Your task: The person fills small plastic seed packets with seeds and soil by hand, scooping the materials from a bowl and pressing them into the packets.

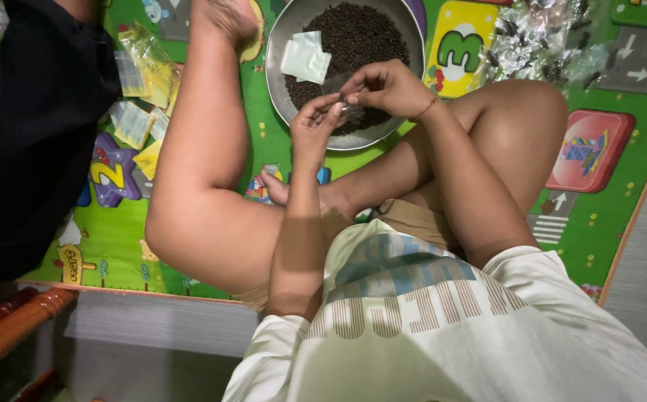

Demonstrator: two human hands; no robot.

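At upper centre, the left hand [314, 123] and right hand [383, 88] pinch a small clear packet [347, 110] between narrow fingertips, above a metal bowl [286, 45] of dark seeds [357, 33]. Yellow packets [145, 71] lie upper left; clear packets [539, 41] upper right.

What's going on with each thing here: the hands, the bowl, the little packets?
Left hand: pinching a small clear packet.
Right hand: gripping the same packet from above.
Metal bowl: holds dark grains.
White sachets: lying on the grains.
Yellow packets: scattered on the play mat.
Clear wrappers: heaped beside the bowl.
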